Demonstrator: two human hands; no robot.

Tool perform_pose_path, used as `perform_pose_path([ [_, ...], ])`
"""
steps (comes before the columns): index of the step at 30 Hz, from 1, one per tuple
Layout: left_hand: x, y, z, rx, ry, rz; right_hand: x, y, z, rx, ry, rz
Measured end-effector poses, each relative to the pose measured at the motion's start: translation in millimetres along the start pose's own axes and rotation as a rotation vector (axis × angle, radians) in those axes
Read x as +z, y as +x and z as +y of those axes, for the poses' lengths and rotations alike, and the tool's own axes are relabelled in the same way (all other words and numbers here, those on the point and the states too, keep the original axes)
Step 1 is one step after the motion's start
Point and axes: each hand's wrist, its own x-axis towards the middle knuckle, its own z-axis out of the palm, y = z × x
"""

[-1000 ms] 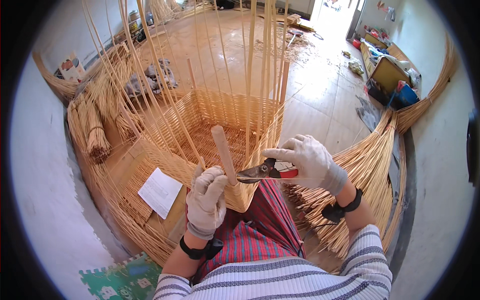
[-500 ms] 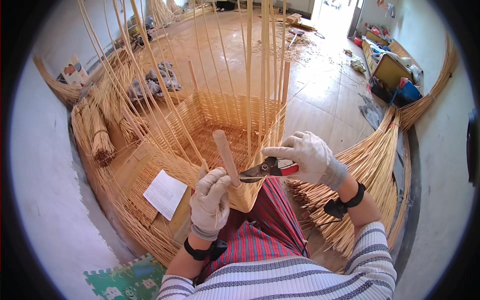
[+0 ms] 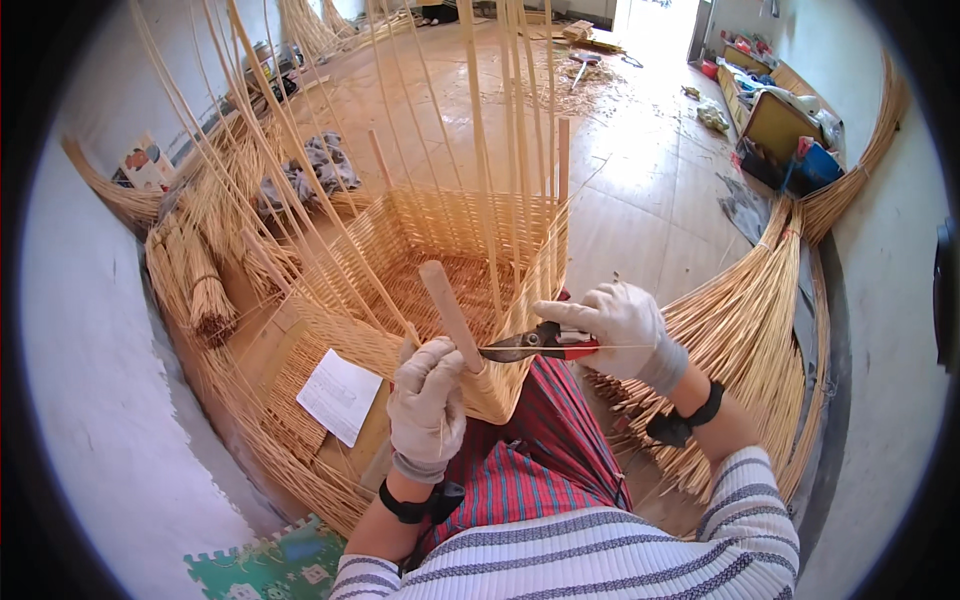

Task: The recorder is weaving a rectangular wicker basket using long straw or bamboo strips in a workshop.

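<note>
An unfinished wicker basket (image 3: 400,345) with tall upright stakes stands before me, its near corner over my lap. A thick wooden post (image 3: 450,315) rises at that corner. My left hand (image 3: 428,405), in a pale glove, is closed on the basket's rim just left of the post. My right hand (image 3: 615,325), also gloved, grips pruning shears (image 3: 535,342) with red handles. Their dark blades point left, with the tip beside the post at the rim. A thin wicker strand (image 3: 625,347) runs from the blades across the right glove. The left fingertips are partly hidden.
A sheet of paper (image 3: 340,395) lies on a woven panel (image 3: 285,385) to the left. Bundles of willow rods (image 3: 740,340) spread at right, with more rods (image 3: 205,295) at left. A wooden box (image 3: 780,140) and a blue bucket (image 3: 820,170) stand farther right.
My view has shifted slightly. The right hand has turned a little with the shears, and the thin strand now shows across its glove. The left hand keeps its place at the rim.
</note>
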Motion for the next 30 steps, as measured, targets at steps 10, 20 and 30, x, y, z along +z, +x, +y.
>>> perform_pose_path([
  [10, 4, -1, 0, 0.016, -0.044, 0.028, 100, -76, -37, 0.582, 1.396, 0.236],
  [20, 5, 13, 6, -0.001, -0.014, 0.034, 192, -89, -24, 1.166, 1.927, 0.215],
  [30, 6, 20, -1, 0.052, -0.060, -0.020, 195, -100, -23, 1.132, 1.978, 0.255],
])
